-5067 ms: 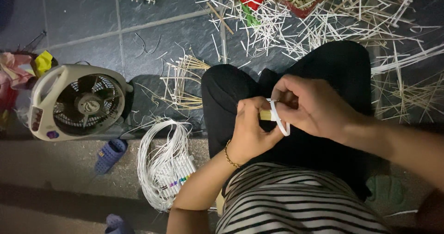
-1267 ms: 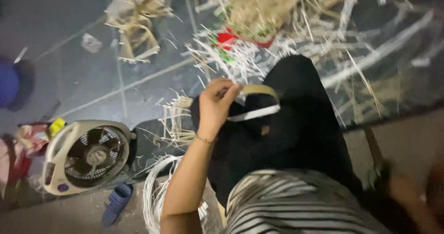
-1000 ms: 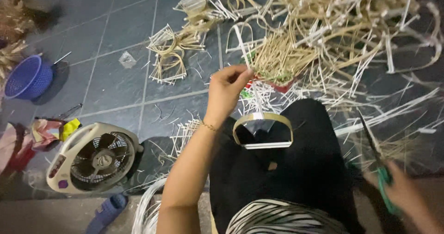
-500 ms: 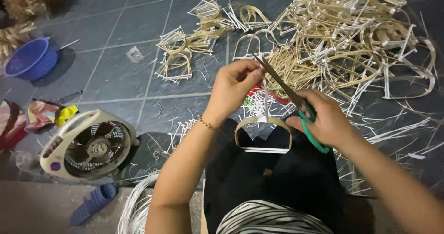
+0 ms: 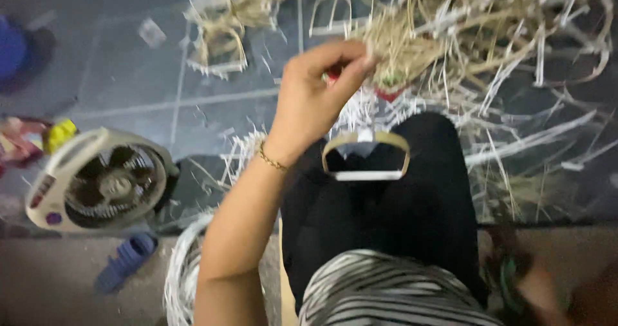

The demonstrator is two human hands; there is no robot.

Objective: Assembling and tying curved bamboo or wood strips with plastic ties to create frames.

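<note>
L hand [image 5: 312,94] pinching 1 strip [image 5: 376,65], 1 loop [image 5: 365,156] on lap, 1 fan [image 5: 103,178]

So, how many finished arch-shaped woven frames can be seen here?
3: one arch frame on the lap, one on the floor top left, one at the top edge. More may be hidden in the straw pile.

Single head-worn view, steeply downward, close over lap [image 5: 380,203], tiled floor [image 5: 129,75] beyond
</note>
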